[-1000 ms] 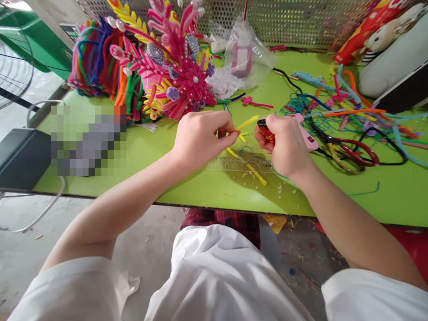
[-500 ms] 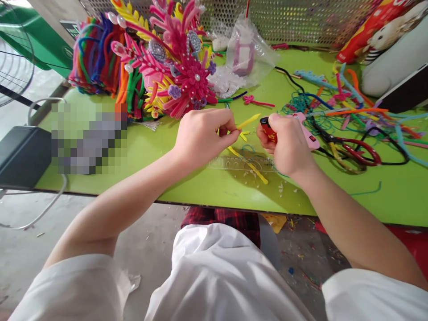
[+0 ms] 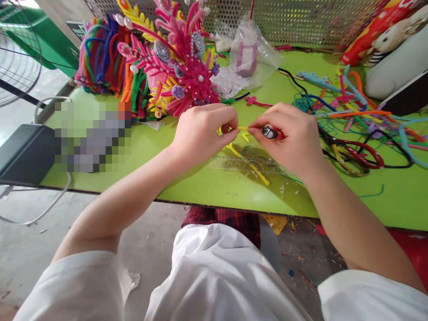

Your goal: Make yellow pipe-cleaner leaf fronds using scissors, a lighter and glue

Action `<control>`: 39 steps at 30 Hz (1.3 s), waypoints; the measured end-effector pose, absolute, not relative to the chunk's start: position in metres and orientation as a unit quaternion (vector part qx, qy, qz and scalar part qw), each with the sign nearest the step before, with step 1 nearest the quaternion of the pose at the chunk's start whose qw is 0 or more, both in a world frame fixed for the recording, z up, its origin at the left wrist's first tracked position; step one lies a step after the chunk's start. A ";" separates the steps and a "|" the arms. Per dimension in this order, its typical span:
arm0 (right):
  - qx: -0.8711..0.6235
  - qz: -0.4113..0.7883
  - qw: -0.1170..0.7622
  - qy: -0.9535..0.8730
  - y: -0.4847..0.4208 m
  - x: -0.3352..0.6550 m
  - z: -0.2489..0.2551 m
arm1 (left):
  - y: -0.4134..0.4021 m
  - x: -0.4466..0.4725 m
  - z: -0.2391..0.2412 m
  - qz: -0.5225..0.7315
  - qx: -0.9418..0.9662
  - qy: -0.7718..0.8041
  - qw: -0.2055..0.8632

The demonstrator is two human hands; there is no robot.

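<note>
My left hand (image 3: 202,133) is closed, with thumb and forefinger pinching a short yellow pipe cleaner (image 3: 243,128). At its other end, the thumb and forefinger of my right hand (image 3: 294,138) meet the tip. A red lighter (image 3: 270,132) with a dark top is tucked in that same right hand, its body mostly hidden by the fingers. Below the hands, a yellow pipe cleaner stem (image 3: 256,169) lies across a clear plastic ruler (image 3: 227,163) on the green table (image 3: 207,191). White scraps are scattered near the ruler.
Pink and yellow pipe cleaner flowers (image 3: 197,84) stand behind my left hand, beside bundled pipe cleaners (image 3: 103,58). Red-handled scissors (image 3: 363,151) and tangled pipe cleaners (image 3: 354,113) lie to the right. A bagged purple bottle (image 3: 246,60) stands at the back; a grey box (image 3: 28,154) sits left.
My right hand has turned and moved left, so its fingertips now reach the yellow pipe cleaner's tip. The lighter has shifted back into the palm. My left hand stays nearly in place.
</note>
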State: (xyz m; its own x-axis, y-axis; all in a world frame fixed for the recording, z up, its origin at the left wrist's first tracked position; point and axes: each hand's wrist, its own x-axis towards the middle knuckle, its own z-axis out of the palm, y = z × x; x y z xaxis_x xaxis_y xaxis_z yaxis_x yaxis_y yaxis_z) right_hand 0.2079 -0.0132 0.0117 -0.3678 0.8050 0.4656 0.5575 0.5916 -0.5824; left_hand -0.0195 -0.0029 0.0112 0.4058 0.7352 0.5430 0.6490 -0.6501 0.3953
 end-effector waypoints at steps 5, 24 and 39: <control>-0.424 0.192 0.403 -0.788 -0.013 0.203 0.009 | -0.003 -0.020 0.017 0.386 0.820 0.393 0.156; -0.429 0.543 0.462 -0.555 -0.020 0.194 0.008 | -0.006 -0.004 0.004 0.510 0.697 0.336 0.376; -0.438 0.438 0.409 -0.670 -0.022 0.197 0.001 | -0.013 -0.003 0.002 0.516 0.711 0.347 0.329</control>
State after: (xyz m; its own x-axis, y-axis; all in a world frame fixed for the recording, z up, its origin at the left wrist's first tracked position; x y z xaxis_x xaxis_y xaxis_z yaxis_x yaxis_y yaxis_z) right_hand 0.1966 -0.0219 0.0010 -0.2809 0.9456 0.1639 0.2279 0.2316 -0.9457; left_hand -0.0028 -0.0134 0.0022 0.2273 0.8325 0.5053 0.1527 -0.5430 0.8258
